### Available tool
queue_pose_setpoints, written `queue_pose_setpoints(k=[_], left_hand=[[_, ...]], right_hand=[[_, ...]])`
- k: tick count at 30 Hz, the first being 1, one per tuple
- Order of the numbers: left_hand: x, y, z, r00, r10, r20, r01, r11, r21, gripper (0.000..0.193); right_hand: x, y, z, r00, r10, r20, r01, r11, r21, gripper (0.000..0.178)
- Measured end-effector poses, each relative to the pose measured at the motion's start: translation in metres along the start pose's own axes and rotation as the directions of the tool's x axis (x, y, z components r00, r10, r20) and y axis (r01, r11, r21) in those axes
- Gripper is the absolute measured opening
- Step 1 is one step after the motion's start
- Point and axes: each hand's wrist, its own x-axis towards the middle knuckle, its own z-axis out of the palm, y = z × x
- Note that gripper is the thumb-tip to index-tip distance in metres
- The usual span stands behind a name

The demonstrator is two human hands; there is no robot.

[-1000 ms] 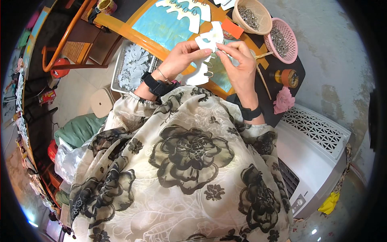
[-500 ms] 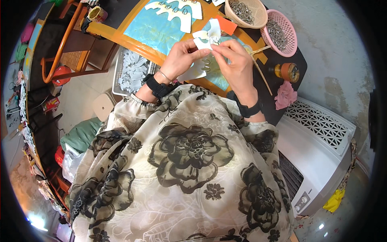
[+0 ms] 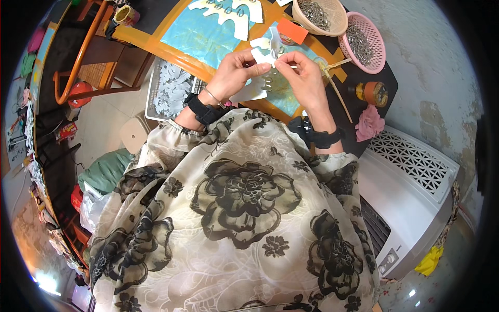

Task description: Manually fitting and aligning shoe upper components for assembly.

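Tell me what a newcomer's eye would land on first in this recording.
The large dark flower print on the pale garment, just below centre, likely wins. Higher up, the left hand and right hand pinch a white cutout. At upper right, the pink basket of small metal pieces stands out.

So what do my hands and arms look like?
Your left hand, ungloved, has a thin bracelet and a black strap at the wrist. Your right hand, ungloved, has a black wristband. The sleeves are pale with dark flower prints; the left cuff is gathered.

The right fingers [image 3: 287, 69] and wrist [image 3: 320, 120] have turned.
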Motion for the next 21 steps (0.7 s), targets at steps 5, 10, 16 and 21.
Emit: queue_pose_setpoints(k=[5, 10, 16, 21], left_hand=[[0.001, 0.001, 0.001, 0.999, 0.036, -0.009, -0.035, 0.999, 0.018, 0.021], [0.001, -0.001, 0.001, 0.996, 0.092, -0.008, -0.092, 0.996, 0.011, 0.019], [-0.003, -0.006, 0.006, 0.994, 0.1, -0.053, -0.096, 0.992, 0.08, 0.018], [-0.002, -0.006, 0.001, 0.986, 0.163, 0.033, -0.162, 0.987, -0.018, 0.017]], right_hand=[[0.001, 0.007, 0.005, 0.997, -0.017, -0.078, 0.024, 0.996, 0.087, 0.016], [0.0, 0.012, 0.005, 0.996, 0.043, -0.08, -0.014, 0.94, 0.34, 0.043], [-0.004, 0.007, 0.007, 0.995, 0.092, -0.043, -0.066, 0.906, 0.419, 0.05], [-0.008, 0.013, 0.009, 0.994, 0.11, -0.014, -0.095, 0.909, 0.407, 0.044]])
